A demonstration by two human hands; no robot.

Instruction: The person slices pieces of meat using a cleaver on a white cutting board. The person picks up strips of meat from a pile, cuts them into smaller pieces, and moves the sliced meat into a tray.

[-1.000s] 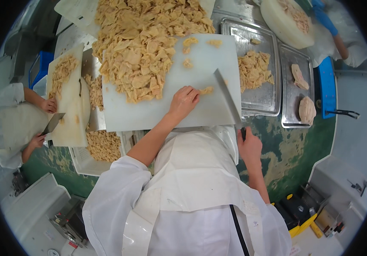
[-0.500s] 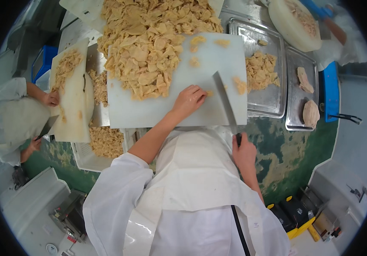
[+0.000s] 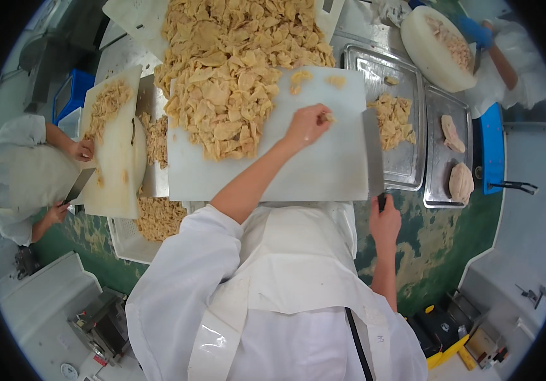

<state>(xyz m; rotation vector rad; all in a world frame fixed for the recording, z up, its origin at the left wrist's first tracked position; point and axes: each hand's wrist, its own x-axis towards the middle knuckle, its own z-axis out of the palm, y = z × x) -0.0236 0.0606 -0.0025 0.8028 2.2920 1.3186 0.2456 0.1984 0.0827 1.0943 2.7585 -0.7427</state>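
- Your head camera looks steeply down – fisheye, bent edges – over your apron onto the cutting board [image 3: 298, 165].
- Close view; your forearms enter from below.

Pale meat scrap [image 3: 328, 117] and cleaver [image 3: 372, 152] on white board [image 3: 323, 171]

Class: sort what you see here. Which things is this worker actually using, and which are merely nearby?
In use:
left hand on a small meat piece
right hand holding the cleaver
white cutting board
heap of meat slices

Nearby only:
metal trays
round white block
blue crate
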